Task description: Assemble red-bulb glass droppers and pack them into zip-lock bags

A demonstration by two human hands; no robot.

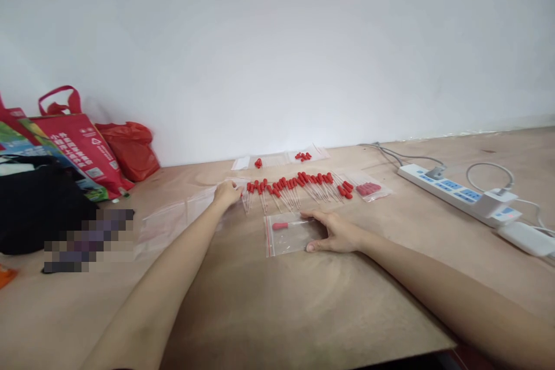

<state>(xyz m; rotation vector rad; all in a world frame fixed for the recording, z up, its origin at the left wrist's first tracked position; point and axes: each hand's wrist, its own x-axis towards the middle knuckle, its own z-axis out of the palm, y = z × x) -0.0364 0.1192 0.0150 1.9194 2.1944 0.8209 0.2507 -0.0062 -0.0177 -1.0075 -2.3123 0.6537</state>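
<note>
My left hand (226, 195) reaches to the left end of a row of thin clear droppers (281, 191) with red bulbs. Its fingertips close around a small bit of red that looks like a dropper bulb; the fingers hide most of it. My right hand (333, 232), thumb and forefinger spread apart, rests over the right side of a clear zip bag (286, 245). Inside this bag lies a single red rubber bulb (280, 226). Right of the row are several loose red bulbs (346, 189) and another zip bag (384, 192) containing red bulbs.
Behind the row, more clear bags (275, 160) lie with red bulbs on them. Flat plastic bags (167, 221) spread beside my left forearm. Shopping bags (82, 150) and a black bag (39, 202) stand at left. At right lies a white power strip (455, 192) with cables.
</note>
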